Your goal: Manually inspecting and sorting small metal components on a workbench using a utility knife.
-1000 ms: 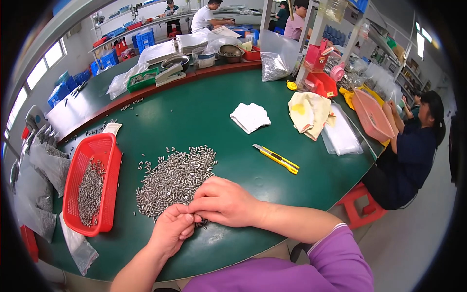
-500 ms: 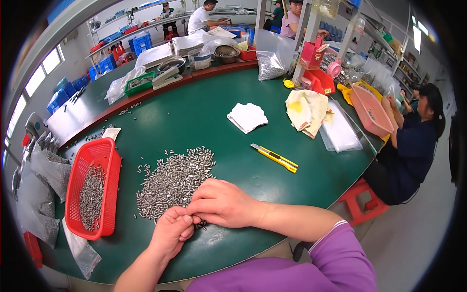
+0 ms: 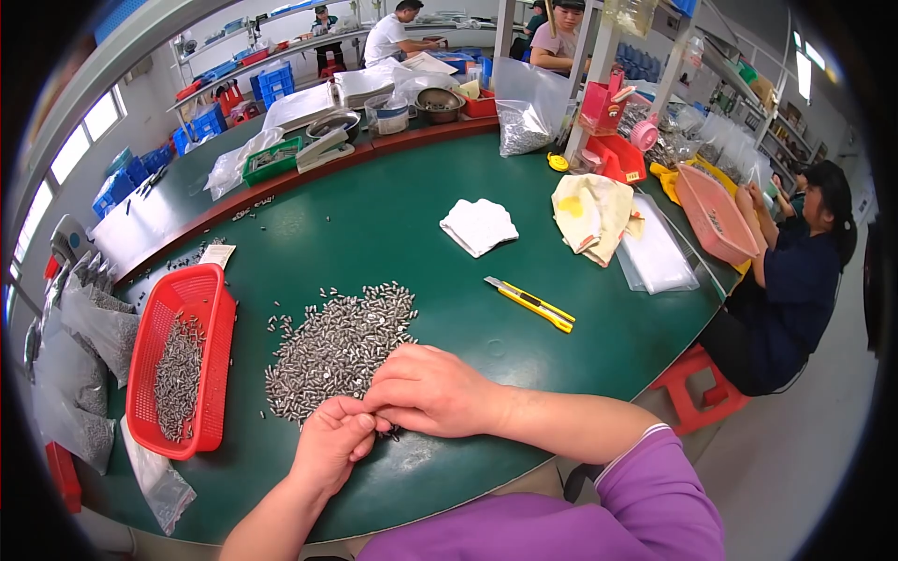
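A spread-out pile of small silvery metal pins (image 3: 337, 341) lies on the green table in front of me. At its near edge my left hand (image 3: 335, 439) and my right hand (image 3: 430, 391) meet, fingertips pressed together. Both are closed in a pinch; whatever is between the fingers is hidden. A few darker pieces show on the table just under the fingertips. To the left, a red perforated basket (image 3: 227, 341) holds more of the same pins (image 3: 180, 379).
A yellow box cutter (image 3: 530, 304) and a folded white cloth (image 3: 478, 226) lie beyond my right hand. A stained cloth (image 3: 591, 215) and clear plastic bags (image 3: 658, 251) are farther right. Filled bags (image 3: 98, 327) line the left edge. A co-worker (image 3: 809, 271) sits at the right.
My hands stay pinched together at the pile, with hardly any movement. The whole view has shifted very slightly. A person in the background at the upper right has leaned a little.
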A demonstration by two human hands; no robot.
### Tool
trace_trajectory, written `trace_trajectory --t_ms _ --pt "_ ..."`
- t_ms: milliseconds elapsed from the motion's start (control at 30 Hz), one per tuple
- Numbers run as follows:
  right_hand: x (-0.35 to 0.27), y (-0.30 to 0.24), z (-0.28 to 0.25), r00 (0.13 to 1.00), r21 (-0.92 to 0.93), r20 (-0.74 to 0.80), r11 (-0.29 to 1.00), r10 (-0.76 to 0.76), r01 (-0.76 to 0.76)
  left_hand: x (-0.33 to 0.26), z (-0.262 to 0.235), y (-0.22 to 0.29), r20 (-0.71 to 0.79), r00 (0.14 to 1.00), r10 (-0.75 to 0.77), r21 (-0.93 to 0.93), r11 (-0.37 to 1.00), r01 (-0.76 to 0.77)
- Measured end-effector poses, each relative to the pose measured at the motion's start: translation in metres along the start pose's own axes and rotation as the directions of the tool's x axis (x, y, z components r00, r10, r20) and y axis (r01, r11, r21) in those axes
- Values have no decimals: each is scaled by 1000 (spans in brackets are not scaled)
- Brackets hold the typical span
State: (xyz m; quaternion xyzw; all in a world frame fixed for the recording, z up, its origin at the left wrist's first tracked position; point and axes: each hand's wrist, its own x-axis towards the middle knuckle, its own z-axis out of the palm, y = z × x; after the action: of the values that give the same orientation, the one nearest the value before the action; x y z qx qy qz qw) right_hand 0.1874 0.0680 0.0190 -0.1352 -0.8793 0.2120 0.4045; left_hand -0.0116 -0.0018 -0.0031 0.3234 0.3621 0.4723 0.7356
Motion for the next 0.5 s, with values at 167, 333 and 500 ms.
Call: trace_trajectory --t_ms 167,333,500 --pt "-1 1 0 1000 15 -4 1000 -9 9 -2 3 0 -29 999 34 60 998 -32" --pt "-1 -1 -2 1000 11 10 1000 -7 7 -2 4 -1 -39 999 30 95 995 -26" --pt "-1 -3 2 1000 32 15 999 18 -19 -8 7 0 -61 996 66 172 984 -55"
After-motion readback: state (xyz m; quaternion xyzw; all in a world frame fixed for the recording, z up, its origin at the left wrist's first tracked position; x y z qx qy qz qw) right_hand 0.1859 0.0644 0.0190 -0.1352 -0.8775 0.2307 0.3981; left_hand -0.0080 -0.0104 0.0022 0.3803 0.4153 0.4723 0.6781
